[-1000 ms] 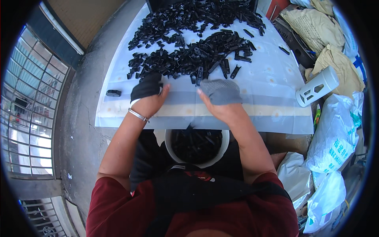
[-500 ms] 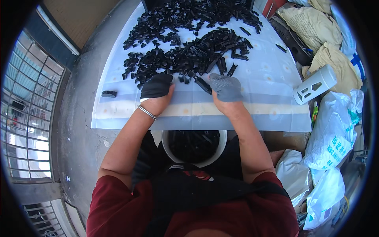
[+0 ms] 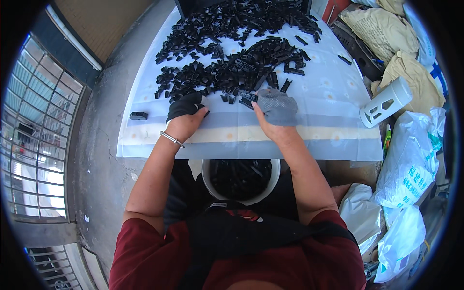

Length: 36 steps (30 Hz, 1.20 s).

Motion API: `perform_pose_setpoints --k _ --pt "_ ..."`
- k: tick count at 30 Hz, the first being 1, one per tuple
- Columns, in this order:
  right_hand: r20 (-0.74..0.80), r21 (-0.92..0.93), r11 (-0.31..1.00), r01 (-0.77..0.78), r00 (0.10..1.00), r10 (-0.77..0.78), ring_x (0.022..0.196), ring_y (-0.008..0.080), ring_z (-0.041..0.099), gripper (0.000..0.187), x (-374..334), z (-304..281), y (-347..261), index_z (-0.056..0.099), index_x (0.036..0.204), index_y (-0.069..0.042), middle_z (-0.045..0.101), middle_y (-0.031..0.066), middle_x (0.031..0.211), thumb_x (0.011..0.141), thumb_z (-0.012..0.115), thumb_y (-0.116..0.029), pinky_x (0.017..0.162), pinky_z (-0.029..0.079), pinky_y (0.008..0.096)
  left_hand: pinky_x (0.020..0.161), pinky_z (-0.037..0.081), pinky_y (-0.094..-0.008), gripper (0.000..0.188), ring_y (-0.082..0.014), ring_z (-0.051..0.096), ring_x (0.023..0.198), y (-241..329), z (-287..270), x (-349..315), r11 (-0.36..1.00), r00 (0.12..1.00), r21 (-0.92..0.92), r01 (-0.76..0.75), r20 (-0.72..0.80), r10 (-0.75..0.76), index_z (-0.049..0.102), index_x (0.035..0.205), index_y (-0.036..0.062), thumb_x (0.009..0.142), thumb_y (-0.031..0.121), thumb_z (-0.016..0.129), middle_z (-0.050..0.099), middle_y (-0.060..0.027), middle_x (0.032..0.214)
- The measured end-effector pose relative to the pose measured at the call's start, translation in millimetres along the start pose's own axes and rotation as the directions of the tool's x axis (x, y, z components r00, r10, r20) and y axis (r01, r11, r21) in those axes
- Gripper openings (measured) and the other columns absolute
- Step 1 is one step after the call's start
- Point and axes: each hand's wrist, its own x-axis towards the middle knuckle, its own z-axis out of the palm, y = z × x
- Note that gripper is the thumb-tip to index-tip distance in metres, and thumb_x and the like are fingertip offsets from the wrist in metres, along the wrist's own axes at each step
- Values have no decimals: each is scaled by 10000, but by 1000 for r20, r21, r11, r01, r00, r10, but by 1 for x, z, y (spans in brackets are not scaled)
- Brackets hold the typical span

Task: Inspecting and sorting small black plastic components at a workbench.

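Observation:
My right hand (image 3: 276,108), in a grey dotted fingerless glove, is closed on a long black plastic part (image 3: 248,98) at the near edge of the pile. My left hand (image 3: 186,113) wears a black glove and a silver bracelet at the wrist. Its thumb and fingers pinch a small black plastic piece (image 3: 207,113), mostly hidden by them. Beyond both hands spreads a heap of black plastic parts (image 3: 212,72), some short and clip-like, others long. The two hands are apart, just above the tablecloth (image 3: 333,111).
A single black part (image 3: 138,116) lies at the table's left. A white bucket (image 3: 276,181) with black parts stands between my legs. On the right are a white plastic cylinder with cut-outs (image 3: 386,102), white sacks (image 3: 411,164) and beige sacks (image 3: 382,31). A barred window (image 3: 38,130) is at left.
My right hand now grips the long black part, which has swung up from its slanted position. My left hand has shifted slightly toward me and left, a small black piece now showing at its fingertips.

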Motion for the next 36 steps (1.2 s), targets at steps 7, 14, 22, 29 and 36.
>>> perform_pose_setpoints --k 7,14,22,29,36 --pt "111 377 926 7 992 -53 798 288 552 294 -12 -11 -33 511 1040 -20 586 140 904 786 562 -157 715 415 385 507 453 -243 222 -95 551 527 38 -13 -16 797 951 -520 306 209 -229 578 1018 36 809 108 595 608 -39 641" --pt "145 395 908 140 966 -212 754 279 560 257 -24 -4 -37 582 944 -62 598 93 848 749 640 -218 698 428 364 500 409 -220 303 -70 478 558 53 -10 -43 474 881 -752 457 457 -124 583 1012 24 835 270 595 604 -21 715" --pt "23 465 879 101 992 -126 707 287 563 220 -21 -21 -40 613 819 -42 606 116 784 780 602 -258 649 440 375 487 386 -254 391 -99 457 521 49 2 -52 692 925 -617 374 305 -227 606 840 6 904 356 445 547 -37 594" --pt "128 332 934 132 975 -183 724 279 561 196 -25 -26 -34 625 858 -67 616 97 807 798 588 -249 665 438 364 467 384 -273 410 -125 457 470 57 -6 -46 760 936 -555 337 288 -204 589 752 13 911 351 420 500 -45 520" --pt "199 269 952 148 958 -206 734 272 568 231 -24 -29 -37 623 944 -76 622 93 856 797 601 -252 676 430 353 462 396 -292 383 -156 509 465 56 0 -45 860 975 -464 213 161 -155 587 748 10 917 309 416 496 -67 497"
